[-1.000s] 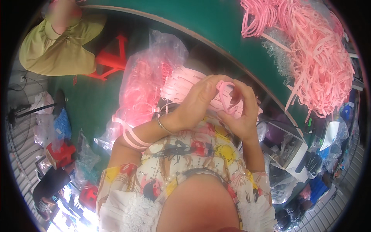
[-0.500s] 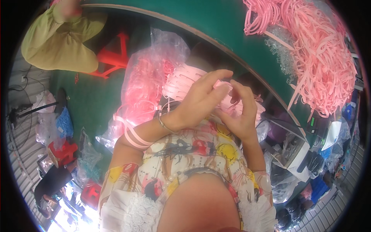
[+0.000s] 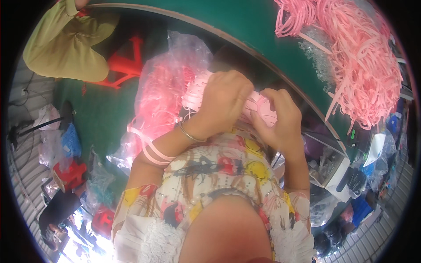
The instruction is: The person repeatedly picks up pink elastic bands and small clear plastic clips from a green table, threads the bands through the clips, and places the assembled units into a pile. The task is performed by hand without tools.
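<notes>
Flat pink straps (image 3: 193,97) lie in a layered bundle across my lap, under and between my hands. My left hand (image 3: 226,98) is closed at the bundle, fingers curled downward; what its fingertips pinch is hidden behind the hand. My right hand (image 3: 283,114) grips the bundle's right part, where pink straps (image 3: 259,105) show between its thumb and fingers. Loops of pink strap (image 3: 153,151) hang around my left forearm, above a metal bangle (image 3: 188,131).
A clear plastic bag of pink straps (image 3: 160,92) stands left of my lap. Ahead curves a green table (image 3: 245,22) with a large heap of pink straps (image 3: 359,65) and small clear pieces (image 3: 318,55). A person in olive trousers (image 3: 66,52) sits near a red stool (image 3: 125,63).
My left hand has turned over and closed, its fingers now curled down at the bundle. My right hand has shifted slightly right, and more strap shows between the hands.
</notes>
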Available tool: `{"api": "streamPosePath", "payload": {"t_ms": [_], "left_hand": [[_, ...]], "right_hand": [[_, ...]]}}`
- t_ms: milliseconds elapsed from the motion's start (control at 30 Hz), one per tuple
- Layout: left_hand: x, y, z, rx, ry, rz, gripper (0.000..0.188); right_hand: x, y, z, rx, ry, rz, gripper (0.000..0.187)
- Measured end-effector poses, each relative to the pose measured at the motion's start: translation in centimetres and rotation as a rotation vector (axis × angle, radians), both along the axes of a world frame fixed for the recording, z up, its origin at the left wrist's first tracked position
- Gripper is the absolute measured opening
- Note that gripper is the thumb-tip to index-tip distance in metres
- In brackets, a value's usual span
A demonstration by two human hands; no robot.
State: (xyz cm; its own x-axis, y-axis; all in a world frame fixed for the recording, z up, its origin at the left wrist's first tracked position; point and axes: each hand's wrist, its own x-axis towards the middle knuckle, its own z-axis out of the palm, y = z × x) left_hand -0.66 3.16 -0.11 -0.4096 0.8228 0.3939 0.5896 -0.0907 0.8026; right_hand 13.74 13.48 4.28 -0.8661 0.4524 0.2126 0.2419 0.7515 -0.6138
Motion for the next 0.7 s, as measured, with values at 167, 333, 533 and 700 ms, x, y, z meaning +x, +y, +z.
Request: {"api": "streamPosePath", "payload": {"t_ms": [167, 333, 533, 700], "left_hand": [[-2.0, -0.2, -0.4, -0.165, -0.658, -0.129, 0.025], [-1.2, 2.1, -2.1, -0.18, -1.081, -0.613, 0.031], [-0.8, 2.5, -1.0, -0.451, -1.091, -0.817, 0.026], [-1.2, 1.8, 0.2, -0.465, -1.014, -0.749, 0.021]], "right_hand": [[1.5, 1.5, 1.9, -0.223, -0.04, 0.008, 0.032], [2.6, 3.1, 2.2, -0.366, 0.017, 0.068, 0.036], [4.2, 4.2, 2.5, -0.464, 0.065, 0.041, 0.035], [5.6, 4.8, 2.0, -0.5, 0.009, 0.047, 0.036]]}}
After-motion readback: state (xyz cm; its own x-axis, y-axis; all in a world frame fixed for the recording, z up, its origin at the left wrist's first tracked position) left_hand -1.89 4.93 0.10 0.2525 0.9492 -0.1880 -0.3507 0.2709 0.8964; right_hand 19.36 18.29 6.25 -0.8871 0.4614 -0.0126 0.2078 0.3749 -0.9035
